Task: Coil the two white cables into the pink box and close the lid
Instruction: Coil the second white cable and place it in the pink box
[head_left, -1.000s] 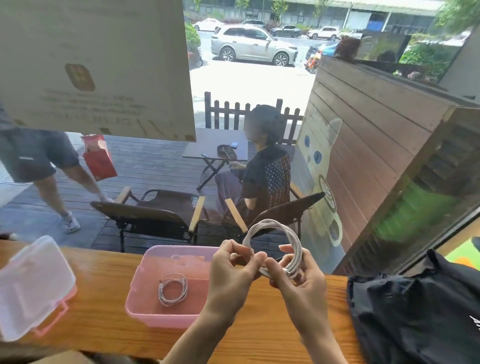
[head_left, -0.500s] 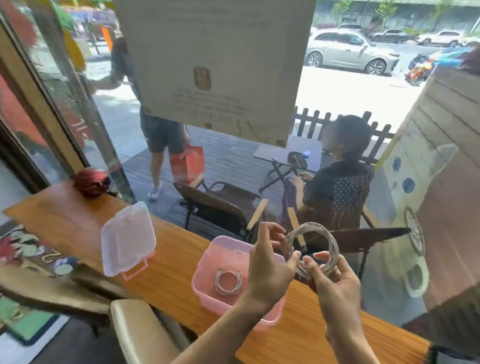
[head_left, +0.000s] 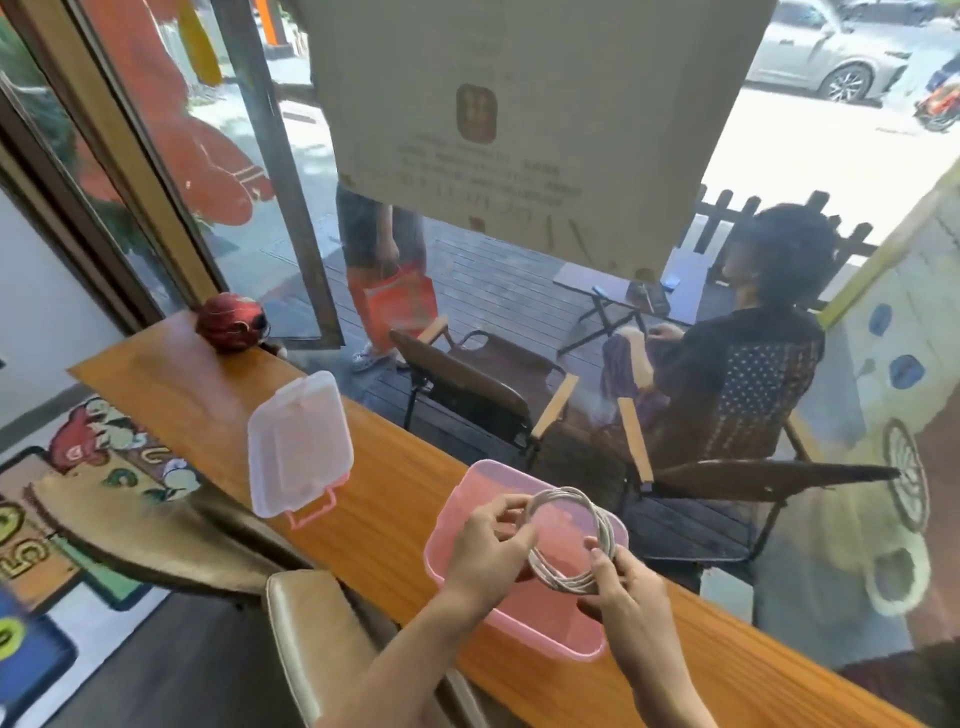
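Note:
A coiled white cable (head_left: 597, 519) is held in the air just above the open pink box (head_left: 545, 636) on the wooden counter. My left hand (head_left: 488, 551) pinches the coil's left side and my right hand (head_left: 621, 582) grips its lower right part. The other white cable, seen earlier lying inside the box, is hidden behind my hands. The box's clear lid (head_left: 296, 441) with pink latches lies apart on the counter to the left.
The wooden counter (head_left: 384, 499) runs along a window. A red round object (head_left: 231, 322) sits at its far left end. A padded stool (head_left: 322, 639) stands below the counter. A dark bag (head_left: 914, 686) lies at the right edge.
The view has swung left and down. My hands have brought the coiled cable lower, over the pink box, covering the cable inside it.

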